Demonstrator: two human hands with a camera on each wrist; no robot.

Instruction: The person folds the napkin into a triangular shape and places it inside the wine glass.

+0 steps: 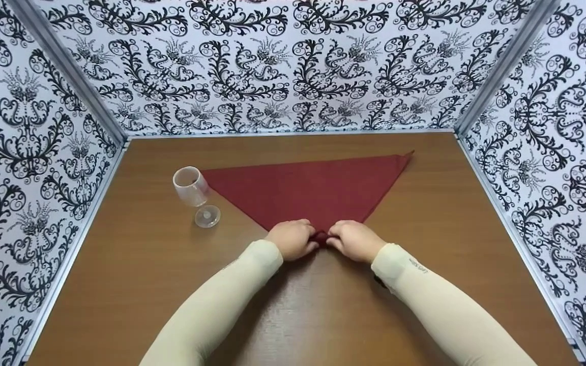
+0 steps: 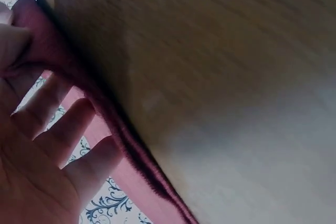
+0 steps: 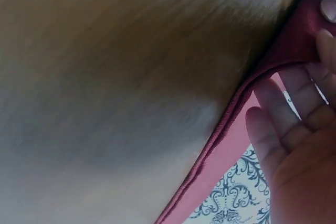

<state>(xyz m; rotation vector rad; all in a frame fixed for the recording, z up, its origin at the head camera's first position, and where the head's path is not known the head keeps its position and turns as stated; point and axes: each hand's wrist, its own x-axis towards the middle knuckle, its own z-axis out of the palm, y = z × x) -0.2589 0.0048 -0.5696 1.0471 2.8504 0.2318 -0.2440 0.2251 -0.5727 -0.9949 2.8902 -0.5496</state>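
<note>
A dark red cloth napkin [image 1: 303, 188], folded into a triangle, lies on the wooden table with its long edge at the back and its point toward me. At that near point my left hand [image 1: 293, 239] pinches the cloth from the left between thumb and fingers. From the right, my right hand [image 1: 356, 240] pinches the same tip, a short gap from the left hand. A small turned-up fold shows between them. Both wrist views show layered edges of the napkin [image 2: 131, 150] running away from the fingers [image 3: 265, 129].
A clear stemmed glass [image 1: 191, 188] stands left of the napkin, close to its left corner, its round foot toward me. Patterned panels [image 1: 283, 66] with grey metal posts wall the table [image 1: 145, 254] at the back and both sides.
</note>
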